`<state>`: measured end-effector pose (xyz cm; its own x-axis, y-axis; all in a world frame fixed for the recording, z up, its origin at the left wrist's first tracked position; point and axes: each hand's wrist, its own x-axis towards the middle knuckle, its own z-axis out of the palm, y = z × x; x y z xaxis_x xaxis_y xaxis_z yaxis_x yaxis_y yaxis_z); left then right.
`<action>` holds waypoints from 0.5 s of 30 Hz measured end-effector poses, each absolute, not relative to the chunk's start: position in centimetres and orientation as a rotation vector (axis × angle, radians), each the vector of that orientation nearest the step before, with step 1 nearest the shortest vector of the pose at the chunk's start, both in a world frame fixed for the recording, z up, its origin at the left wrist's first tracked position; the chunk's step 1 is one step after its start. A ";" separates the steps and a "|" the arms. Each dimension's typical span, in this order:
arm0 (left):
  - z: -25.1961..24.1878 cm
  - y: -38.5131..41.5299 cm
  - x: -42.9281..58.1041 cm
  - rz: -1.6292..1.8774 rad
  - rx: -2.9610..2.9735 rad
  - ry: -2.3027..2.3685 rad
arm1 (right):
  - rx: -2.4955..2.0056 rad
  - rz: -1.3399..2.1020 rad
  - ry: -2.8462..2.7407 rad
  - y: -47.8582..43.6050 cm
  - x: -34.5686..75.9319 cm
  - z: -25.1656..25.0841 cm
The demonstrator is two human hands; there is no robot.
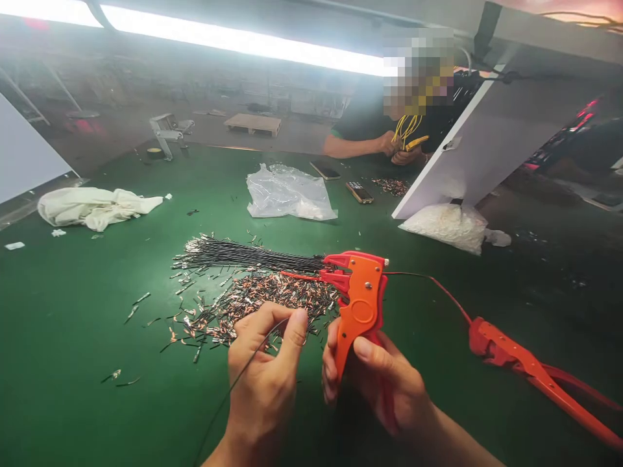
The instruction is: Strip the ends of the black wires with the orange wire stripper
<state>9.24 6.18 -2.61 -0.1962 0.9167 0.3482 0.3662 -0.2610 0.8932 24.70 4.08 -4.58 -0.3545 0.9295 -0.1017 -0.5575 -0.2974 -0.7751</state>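
My left hand (265,366) pinches a thin dark wire (238,379) between thumb and forefinger; its tail runs down toward me. My right hand (396,379) is wrapped round the handles of an orange and red wire stripper (363,292), held upright with its jaws pointing left. The wire's upper end is hidden at my left fingertips, apart from the jaws. Behind them lies a bundle of black wires (257,254), its right end partly hidden by the stripper. A heap of short wire scraps with coppery bits (277,295) spreads below that bundle.
A second orange tool (525,360) lies at right, with a thin red strand (442,285) leading to it. Farther back are a plastic bag (287,194), phones (360,192), a white cloth (97,206) and a filled bag (448,227). Across the table a person (360,130) holds yellow wires.
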 end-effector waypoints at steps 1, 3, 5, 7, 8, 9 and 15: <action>-2.5 6.3 9.2 1.447 1.527 1.491 | -0.688 1.825 -0.814 4.1 24.8 -4.6; -2.3 6.5 9.2 1.402 1.491 1.444 | -0.718 1.778 -0.871 4.2 24.9 -4.7; -2.3 6.4 9.5 1.332 1.535 1.404 | -0.752 1.717 -0.915 4.2 25.0 -4.8; -2.4 6.1 9.9 1.230 1.642 1.365 | -0.781 1.679 -0.924 4.3 25.2 -5.0; -2.5 6.0 10.2 1.192 1.694 1.359 | -0.807 1.665 -0.915 4.3 25.2 -5.0; -2.6 5.8 10.4 1.163 1.740 1.357 | -0.843 1.651 -0.904 4.3 25.3 -5.1; -2.6 5.6 10.8 1.115 1.865 1.338 | -0.985 1.533 -0.919 4.5 25.2 -4.8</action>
